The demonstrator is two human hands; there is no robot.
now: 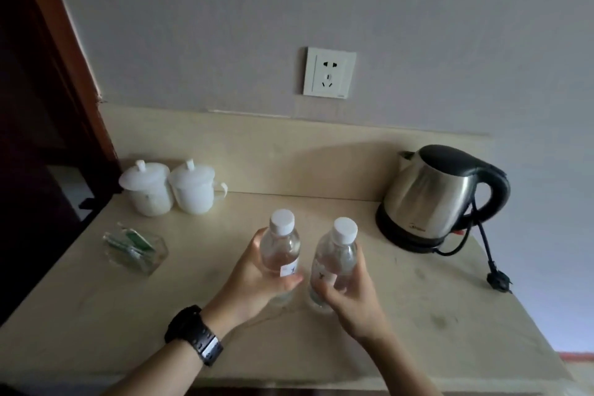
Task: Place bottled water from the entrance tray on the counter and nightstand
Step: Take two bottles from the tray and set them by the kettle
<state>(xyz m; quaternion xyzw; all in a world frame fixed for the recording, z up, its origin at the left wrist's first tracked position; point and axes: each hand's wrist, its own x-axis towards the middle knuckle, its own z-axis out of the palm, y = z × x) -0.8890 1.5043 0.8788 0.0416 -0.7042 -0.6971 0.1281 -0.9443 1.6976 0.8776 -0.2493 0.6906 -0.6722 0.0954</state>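
Setting down: two bottles, both upright, near-centre of the worktop (pixel 401 292). Left hand (pixel 257 276) wrapped round the left bottle (pixel 283 249); right hand (pixel 350 296) wrapped round the right bottle (pixel 336 262). Bases appear to touch the surface, though blur leaves this uncertain. Step judged: counter placement, near its end. Next move calls for loosening both grips and drawing back toward the near edge, the nightstand bottle yet to be sorted.

Surroundings: kettle (pixel 437 199) far right, its cord (pixel 485 251) trailing toward the right edge; two lidded cups (pixel 173 190) far left; glass dish (pixel 136 249) of sachets left. Open room lies between bottles and near edge.
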